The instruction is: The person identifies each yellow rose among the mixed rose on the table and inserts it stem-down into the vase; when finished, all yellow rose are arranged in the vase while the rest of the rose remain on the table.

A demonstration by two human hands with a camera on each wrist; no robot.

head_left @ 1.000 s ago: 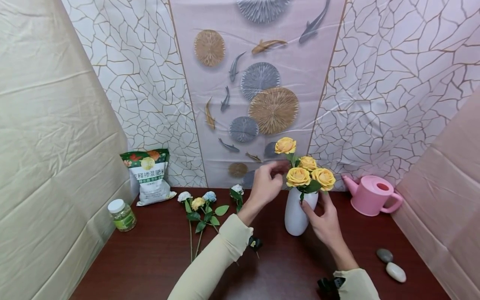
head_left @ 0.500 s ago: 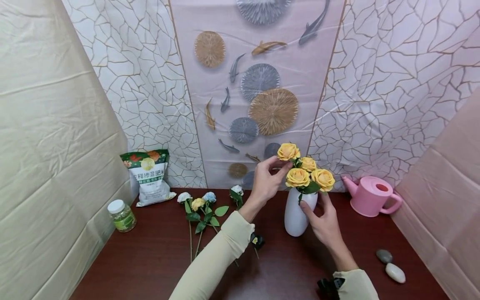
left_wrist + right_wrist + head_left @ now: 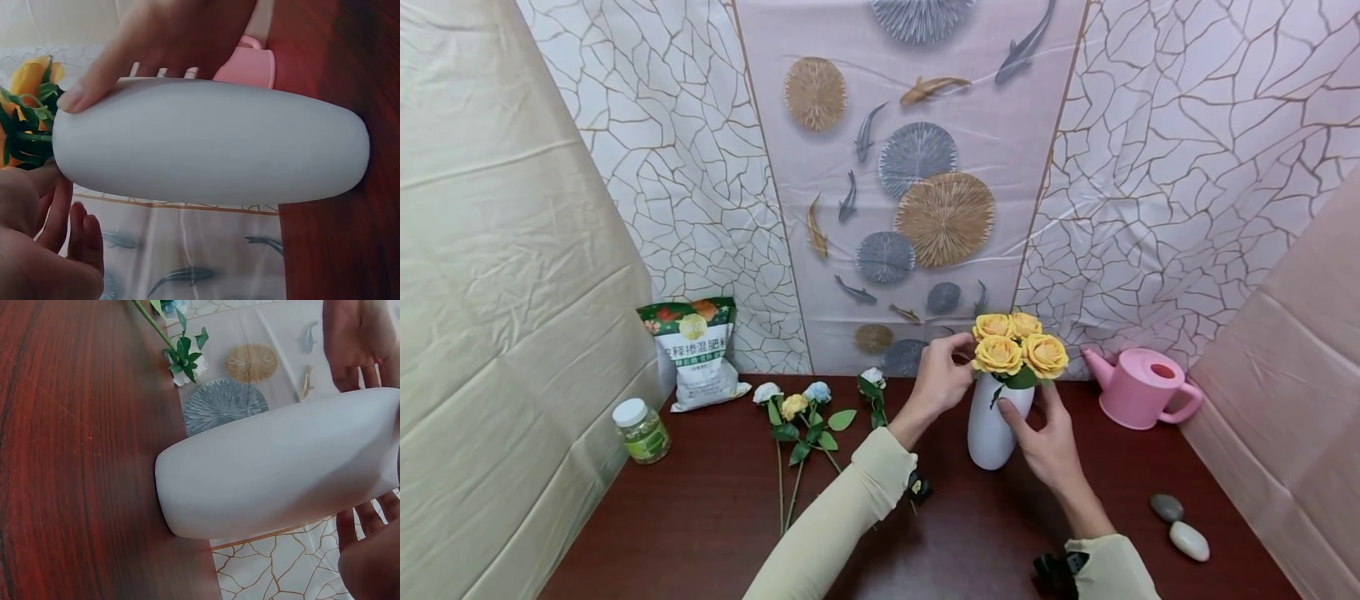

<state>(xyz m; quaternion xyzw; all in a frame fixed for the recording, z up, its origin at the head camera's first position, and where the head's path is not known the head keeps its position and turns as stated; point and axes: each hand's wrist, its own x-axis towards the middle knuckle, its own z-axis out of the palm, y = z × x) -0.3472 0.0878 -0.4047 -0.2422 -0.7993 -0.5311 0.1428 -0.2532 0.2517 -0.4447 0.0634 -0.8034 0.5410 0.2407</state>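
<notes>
A white vase (image 3: 991,429) stands upright on the dark red table, with several yellow roses (image 3: 1021,348) bunched at its mouth. My right hand (image 3: 1051,437) holds the vase near the rim, thumb in front and fingers around the far side, as the left wrist view shows. At the rim's left side, my left hand (image 3: 942,377) pinches a yellow rose just under its bloom; its fingertips are partly hidden by the flowers. The left wrist view has that left hand (image 3: 47,244) beside the green stems. In the right wrist view the vase (image 3: 275,469) covers the fingertips.
White, yellow and blue roses (image 3: 795,407) lie left on the table, and a white rose (image 3: 872,379) lies behind my left forearm. Further left are a fertilizer bag (image 3: 696,354) and a lidded jar (image 3: 642,432). A pink watering can (image 3: 1142,387) and two stones (image 3: 1180,527) are right.
My left hand has moved down and right with the yellow rose, whose bloom now sits level with the others at the vase's mouth. My right hand has stayed on the vase.
</notes>
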